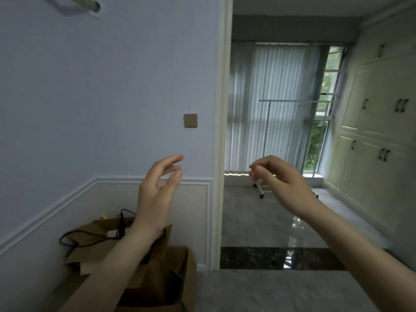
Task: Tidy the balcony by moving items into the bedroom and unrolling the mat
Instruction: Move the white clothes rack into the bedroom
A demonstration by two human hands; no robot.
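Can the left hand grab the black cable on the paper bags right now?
Probably yes. The left hand is empty and raised just above the brown paper bags, and the black cable lies on top of them in the open, with nothing covering it. The hand would only need to drop down and left.

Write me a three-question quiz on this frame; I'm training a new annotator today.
1. True or false: the left hand grips the black cable.
2. Where do the brown paper bags sit? A) against the blue wall, left of the doorway B) on the dark threshold strip C) beside the cabinets
3. What wheeled item stands before the curtains?

Key
1. False; it holds nothing, and so does the right hand.
2. A
3. The clothes rack.
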